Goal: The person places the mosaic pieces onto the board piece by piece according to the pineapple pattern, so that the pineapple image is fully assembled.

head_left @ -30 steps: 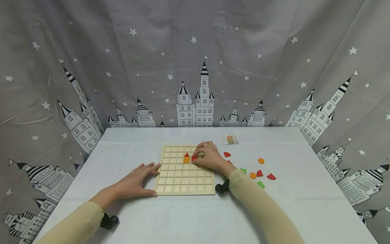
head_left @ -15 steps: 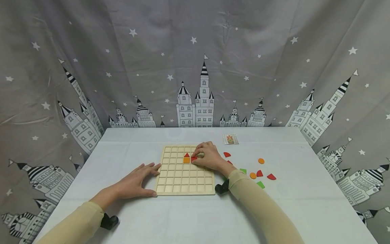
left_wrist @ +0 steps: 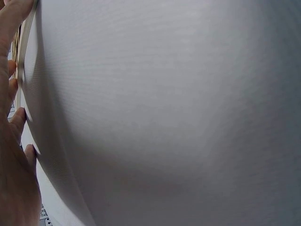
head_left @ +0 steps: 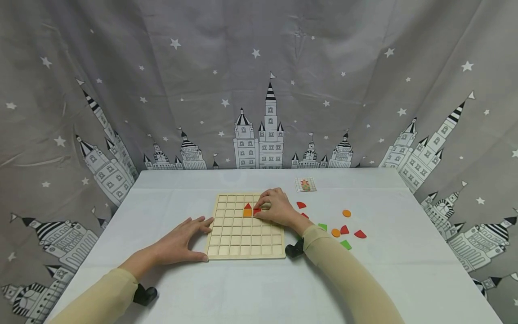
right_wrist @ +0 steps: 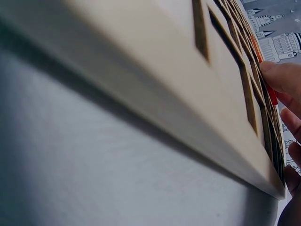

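The person is putting colored shapes into a wooden grid board (head_left: 245, 231) on the white tabletop (head_left: 251, 288). The right hand (head_left: 276, 208) has its fingers curled down on a red piece (head_left: 256, 210), pinching it into a square just right of the orange square (head_left: 247, 212). A red triangle (head_left: 247, 205) sits right above that orange square. The left hand (head_left: 178, 240) lies flat with straight fingers against the board's left edge, holding it steady. More red, orange and green pieces (head_left: 345, 230) lie loose to the right of the board, near a small picture card (head_left: 305, 184). I think the red piece needs to be pressed down flat and let go, and then another loose piece can be picked up.
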A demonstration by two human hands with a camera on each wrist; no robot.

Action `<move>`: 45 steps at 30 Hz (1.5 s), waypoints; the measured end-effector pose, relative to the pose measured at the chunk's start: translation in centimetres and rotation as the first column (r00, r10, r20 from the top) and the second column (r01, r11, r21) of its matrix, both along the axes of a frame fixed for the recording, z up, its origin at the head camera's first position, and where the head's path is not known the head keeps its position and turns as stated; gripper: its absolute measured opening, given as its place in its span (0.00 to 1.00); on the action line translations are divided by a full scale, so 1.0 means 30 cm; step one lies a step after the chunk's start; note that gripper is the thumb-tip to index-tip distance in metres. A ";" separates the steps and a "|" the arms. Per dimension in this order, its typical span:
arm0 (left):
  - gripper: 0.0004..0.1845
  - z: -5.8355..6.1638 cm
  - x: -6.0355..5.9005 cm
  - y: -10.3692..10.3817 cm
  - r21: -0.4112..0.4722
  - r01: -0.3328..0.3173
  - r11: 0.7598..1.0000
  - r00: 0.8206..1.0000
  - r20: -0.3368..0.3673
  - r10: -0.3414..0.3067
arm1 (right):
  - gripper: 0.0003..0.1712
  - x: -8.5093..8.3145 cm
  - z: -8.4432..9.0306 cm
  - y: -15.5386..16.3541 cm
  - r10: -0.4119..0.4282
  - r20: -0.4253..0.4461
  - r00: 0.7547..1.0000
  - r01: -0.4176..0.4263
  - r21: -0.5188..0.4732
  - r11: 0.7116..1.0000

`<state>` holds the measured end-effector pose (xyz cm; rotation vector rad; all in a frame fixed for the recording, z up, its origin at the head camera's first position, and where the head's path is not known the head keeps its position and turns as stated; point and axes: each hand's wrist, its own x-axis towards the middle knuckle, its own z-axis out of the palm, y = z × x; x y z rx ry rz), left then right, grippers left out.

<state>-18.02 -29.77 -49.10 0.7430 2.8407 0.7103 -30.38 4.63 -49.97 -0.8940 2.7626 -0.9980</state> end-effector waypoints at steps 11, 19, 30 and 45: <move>0.44 -0.006 -0.003 0.005 -0.005 -0.010 1.000 1.000 0.015 0.010 | 0.11 -0.002 0.020 0.022 0.011 0.028 1.000 -0.011 -0.022 1.000; 0.44 -0.008 -0.004 0.007 -0.002 -0.014 1.000 1.000 0.023 0.014 | 0.19 -0.014 0.113 0.148 -0.024 0.085 0.996 0.030 -0.072 0.997; 0.44 -0.001 -0.001 0.003 0.000 -0.020 1.000 0.999 0.025 0.020 | 0.23 0.003 0.156 0.376 -0.171 0.091 0.981 0.174 -0.026 0.984; 0.43 -0.004 -0.003 0.000 0.022 0.006 1.000 1.000 -0.005 -0.006 | 0.24 0.021 0.023 0.421 -0.340 0.017 0.940 0.335 0.128 0.933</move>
